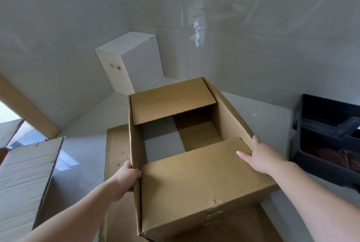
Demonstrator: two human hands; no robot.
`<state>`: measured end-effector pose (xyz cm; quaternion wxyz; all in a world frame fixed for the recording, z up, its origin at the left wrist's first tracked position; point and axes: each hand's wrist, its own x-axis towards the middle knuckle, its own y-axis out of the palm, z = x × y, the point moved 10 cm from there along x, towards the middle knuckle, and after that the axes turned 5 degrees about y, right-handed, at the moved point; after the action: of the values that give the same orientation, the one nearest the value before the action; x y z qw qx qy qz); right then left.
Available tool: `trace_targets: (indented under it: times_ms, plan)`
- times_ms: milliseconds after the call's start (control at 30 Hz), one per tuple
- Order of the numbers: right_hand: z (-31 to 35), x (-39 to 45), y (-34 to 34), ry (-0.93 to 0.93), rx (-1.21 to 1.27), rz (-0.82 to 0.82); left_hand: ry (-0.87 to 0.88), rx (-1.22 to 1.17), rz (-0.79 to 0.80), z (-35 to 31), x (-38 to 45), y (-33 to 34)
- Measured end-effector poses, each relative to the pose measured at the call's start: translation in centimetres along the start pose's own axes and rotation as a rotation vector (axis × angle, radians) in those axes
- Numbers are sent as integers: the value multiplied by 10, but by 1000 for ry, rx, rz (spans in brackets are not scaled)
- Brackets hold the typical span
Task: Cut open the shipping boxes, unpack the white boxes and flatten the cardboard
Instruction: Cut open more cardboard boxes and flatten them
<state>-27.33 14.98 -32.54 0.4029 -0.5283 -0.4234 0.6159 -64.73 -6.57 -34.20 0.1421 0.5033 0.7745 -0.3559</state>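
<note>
An empty brown shipping box [194, 193] is held up in front of me, open at top and bottom, so the floor shows through it. My left hand [127, 177] grips its left wall near the front corner. On the near flap and right wall lies my right hand [261, 156], fingers spread flat. A white box [132, 62] stands in the far corner against the wall, with small red marks on its side. Flattened brown cardboard [115, 150] lies on the floor under the held box.
Another opened cardboard box [25, 179] with a raised flap sits at the left. A dark plastic bin [327, 140] with items inside stands at the right. A brown cardboard piece [29, 111] leans on the left wall. Glossy white walls close the corner.
</note>
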Motion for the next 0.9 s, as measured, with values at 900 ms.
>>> trace_targets:
  times_ms: [900]
  plan:
    - [112, -50, -58, -485, 7, -210, 712, 876, -299, -125, -22, 14]
